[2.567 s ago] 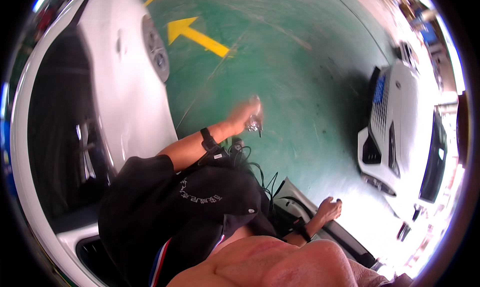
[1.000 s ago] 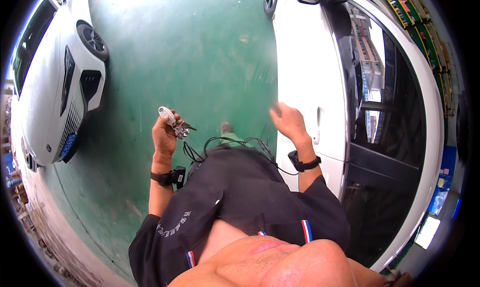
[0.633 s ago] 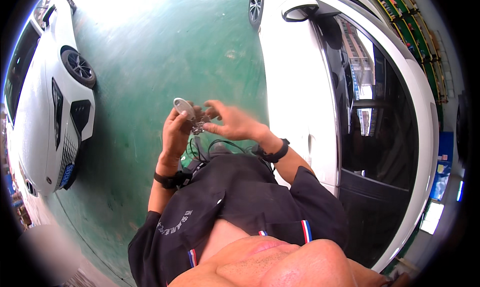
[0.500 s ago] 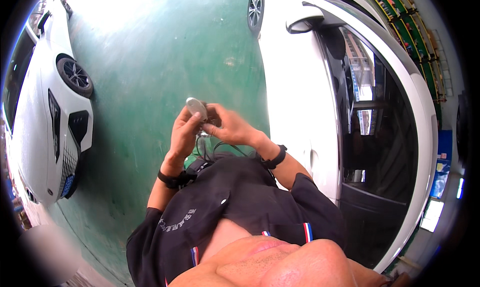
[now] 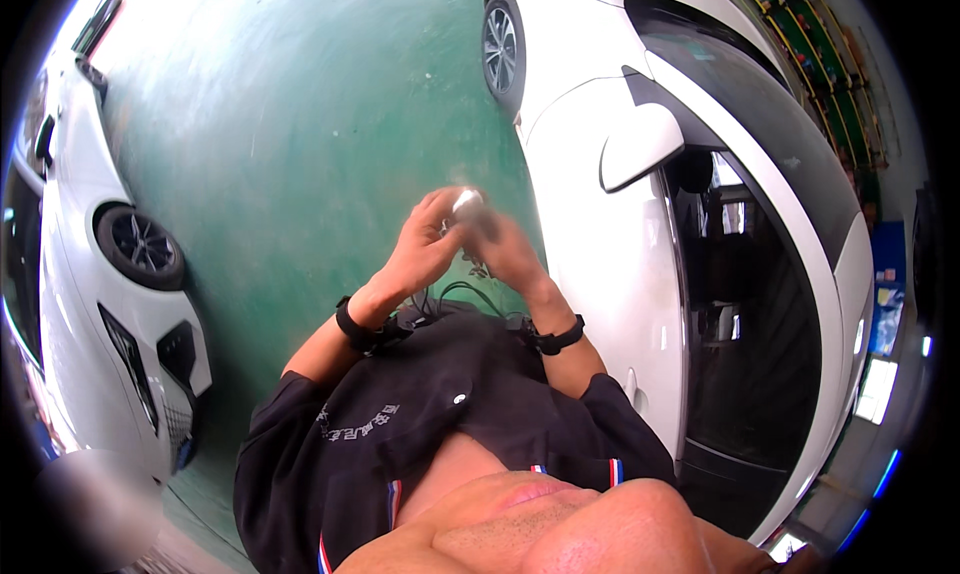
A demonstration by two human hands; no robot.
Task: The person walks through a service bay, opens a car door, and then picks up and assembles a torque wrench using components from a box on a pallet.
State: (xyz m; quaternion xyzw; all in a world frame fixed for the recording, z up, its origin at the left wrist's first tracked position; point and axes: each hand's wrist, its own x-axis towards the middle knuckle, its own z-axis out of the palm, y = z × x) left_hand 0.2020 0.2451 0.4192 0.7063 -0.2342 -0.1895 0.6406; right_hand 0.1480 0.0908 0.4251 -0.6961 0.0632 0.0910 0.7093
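Observation:
My left hand [image 5: 428,242] is closed around one side of a small, rounded silvery piece [image 5: 467,204], its fingers curled. Against it, my right hand [image 5: 508,252] is bent inward with fingers closed, but motion smears them and what they grip is unclear. Small dark pieces [image 5: 477,268] dangle beneath the hands; their kind is too blurred to name. Both hands are held together in front of my body, above the green floor [image 5: 320,174]. Each wrist wears a black band, and dark cables [image 5: 470,290] loop between them near my waist.
Close on the right stands a white car [image 5: 590,274] with its side mirror [image 5: 642,146] sticking out. Another white car [image 5: 80,364] is on the left, its front wheel [image 5: 140,246] toward me. Shelving [image 5: 820,64] with green and yellow parts lines the far right.
Both hands have moved to the right together. The silvery piece has turned and now shows less of its oval face. The view has shifted, bringing the right car's mirror lower.

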